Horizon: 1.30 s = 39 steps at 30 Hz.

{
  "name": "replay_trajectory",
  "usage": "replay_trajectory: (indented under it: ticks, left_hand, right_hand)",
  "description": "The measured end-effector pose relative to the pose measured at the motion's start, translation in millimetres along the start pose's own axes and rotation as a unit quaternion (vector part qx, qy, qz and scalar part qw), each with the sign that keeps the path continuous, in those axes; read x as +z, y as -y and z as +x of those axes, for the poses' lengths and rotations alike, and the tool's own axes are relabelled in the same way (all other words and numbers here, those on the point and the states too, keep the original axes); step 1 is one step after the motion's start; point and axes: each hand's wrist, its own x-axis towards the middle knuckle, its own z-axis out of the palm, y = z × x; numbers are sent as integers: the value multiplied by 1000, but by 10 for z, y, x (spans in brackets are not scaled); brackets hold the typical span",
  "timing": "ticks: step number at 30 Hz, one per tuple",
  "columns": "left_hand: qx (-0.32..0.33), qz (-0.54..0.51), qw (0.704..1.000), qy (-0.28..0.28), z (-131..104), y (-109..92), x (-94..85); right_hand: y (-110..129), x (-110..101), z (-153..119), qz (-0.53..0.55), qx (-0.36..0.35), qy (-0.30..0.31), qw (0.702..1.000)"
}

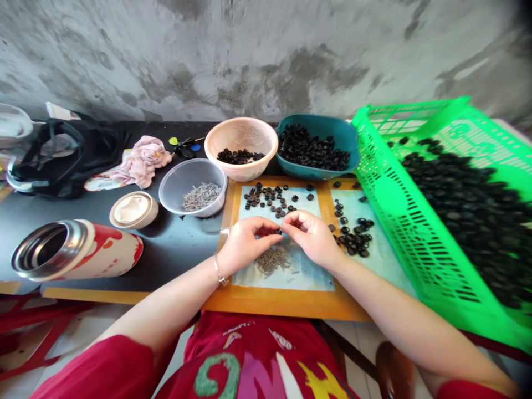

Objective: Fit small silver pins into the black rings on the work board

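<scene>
Single head-worn view, looking forward and steeply down from above red shirt (pixel 249 360) at bottom edge. Left hand (pixel 245 238) and right hand (pixel 313 239) near centre, at close range. Wide field: black tabletop (pixel 174 255) spreading left, green crate (pixel 388 194) looming right, grey wall (pixel 257 50) across top.

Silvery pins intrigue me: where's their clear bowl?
In the head view, the clear bowl sits left of centre, between the pink basin and white container.
</scene>
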Motion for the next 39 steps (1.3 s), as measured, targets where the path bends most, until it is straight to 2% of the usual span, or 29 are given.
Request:
replay_trajectory:
  ticks: [3, 6, 9, 13, 17, 21, 25, 28, 31, 36, 39]
  left_hand:
    - [-9, -13, 1000, -4, -11, 43, 17]
    - [-17, -41, 999, -19, -14, 78, 26]
    - [4, -34, 999, -39, -13, 89, 18]
    - [52, -13, 997, -60, -23, 88, 0]
    - [39, -58, 996, -57, -36, 74, 10]
    - [-12, -151, 987, -55, -34, 53, 47]
    - [-70, -257, 963, -37, -7, 70, 75]
    - [-96, -297, 950, -19, 14, 94, 83]
    - [-88, -295, 951, -19, 10, 93, 90]
    - [-44, -245, 967, -56, -19, 56, 107]
    - [-61, -276, 958, -48, -12, 52, 118]
  right_hand:
    - [-9, 10, -35, -50, -29, -7, 998]
    - [9, 7, -69, -130, -93, -12, 987]
    - [43, -8, -88, -168, -131, -18, 977]
    - [79, -29, -78, -117, -60, -12, 991]
    - [83, -32, -54, -49, -3, 12, 999]
    - [81, -18, -57, -32, 3, 9, 999]
    - [91, -24, -67, -22, 7, 0, 1000]
    - [98, -55, -54, -9, 24, 9, 1000]
    - [106, -87, -39, -6, 44, 30, 999]
    - [115, -71, -47, -18, 49, 40, 998]
    - [108, -43, -50, 1, 46, 29, 999]
